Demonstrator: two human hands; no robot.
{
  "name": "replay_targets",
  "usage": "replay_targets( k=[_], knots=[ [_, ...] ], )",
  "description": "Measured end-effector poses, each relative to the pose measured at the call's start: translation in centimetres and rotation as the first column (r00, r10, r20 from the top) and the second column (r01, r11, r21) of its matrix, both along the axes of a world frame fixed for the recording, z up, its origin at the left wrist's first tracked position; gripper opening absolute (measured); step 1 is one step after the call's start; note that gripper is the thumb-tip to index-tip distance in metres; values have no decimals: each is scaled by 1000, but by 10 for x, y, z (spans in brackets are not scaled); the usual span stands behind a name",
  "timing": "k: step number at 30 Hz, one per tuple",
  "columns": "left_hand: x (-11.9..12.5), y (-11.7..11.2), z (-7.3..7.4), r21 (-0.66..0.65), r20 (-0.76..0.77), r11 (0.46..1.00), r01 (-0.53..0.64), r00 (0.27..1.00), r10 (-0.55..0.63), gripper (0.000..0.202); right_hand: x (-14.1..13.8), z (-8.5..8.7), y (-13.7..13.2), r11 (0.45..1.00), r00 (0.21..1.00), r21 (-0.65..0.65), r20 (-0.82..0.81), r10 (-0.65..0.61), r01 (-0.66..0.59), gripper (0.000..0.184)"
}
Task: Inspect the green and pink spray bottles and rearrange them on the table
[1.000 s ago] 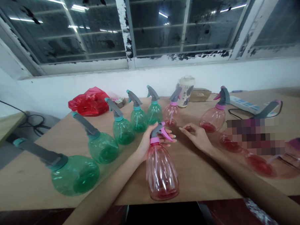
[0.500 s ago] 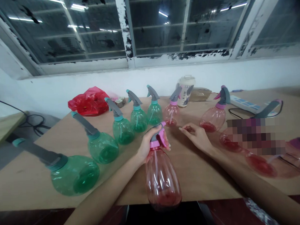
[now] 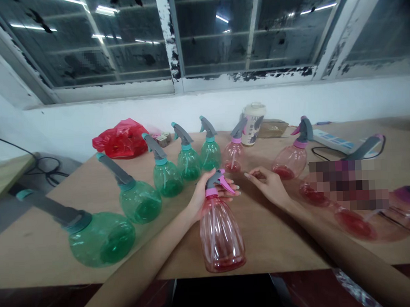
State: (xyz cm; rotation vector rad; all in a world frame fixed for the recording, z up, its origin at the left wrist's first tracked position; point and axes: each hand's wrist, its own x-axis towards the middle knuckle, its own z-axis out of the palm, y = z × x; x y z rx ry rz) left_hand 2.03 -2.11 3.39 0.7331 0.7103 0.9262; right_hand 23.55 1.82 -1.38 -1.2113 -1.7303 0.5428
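Observation:
My left hand (image 3: 200,196) grips a clear pink spray bottle (image 3: 222,238) by its neck and grey-and-pink spray head. The thumb lies along the left side of the head, and the fingers reach out behind the pink trigger. The bottle leans slightly, over the table's front edge area, with a little liquid low inside. Nothing is in my right hand (image 3: 269,187), which rests at the tabletop with loosely bent fingers, to the right of the held bottle. Beyond it stand a small-looking pink spray bottle (image 3: 233,157) and another pink spray bottle (image 3: 290,161).
Several green spray bottles (image 3: 141,201) stand in a slanting row on the left. More pink bottles (image 3: 355,221) line the right, partly blurred out. Along the wall are a red plastic bag (image 3: 123,139), a cup (image 3: 254,124), a cardboard box (image 3: 273,129) and a power strip (image 3: 336,141).
The held bottle's base has risen and tilted slightly away. My left fingers have spread from the trigger, which now stands farther out. My right hand stays in place.

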Motion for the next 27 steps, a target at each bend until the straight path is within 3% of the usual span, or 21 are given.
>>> replay_targets(
  k=[22, 27],
  knots=[
    [3, -3, 2, -19, -6, 1000, 8, 1000, -8, 48, 0, -2, 1, 1000, 1000, -9, 15, 20, -20, 30],
    [5, -10, 5, 49, -79, 991, -125, 988, 129, 37, 0, -2, 0, 1000, 1000, -13, 5, 23, -23, 29]
  ],
)
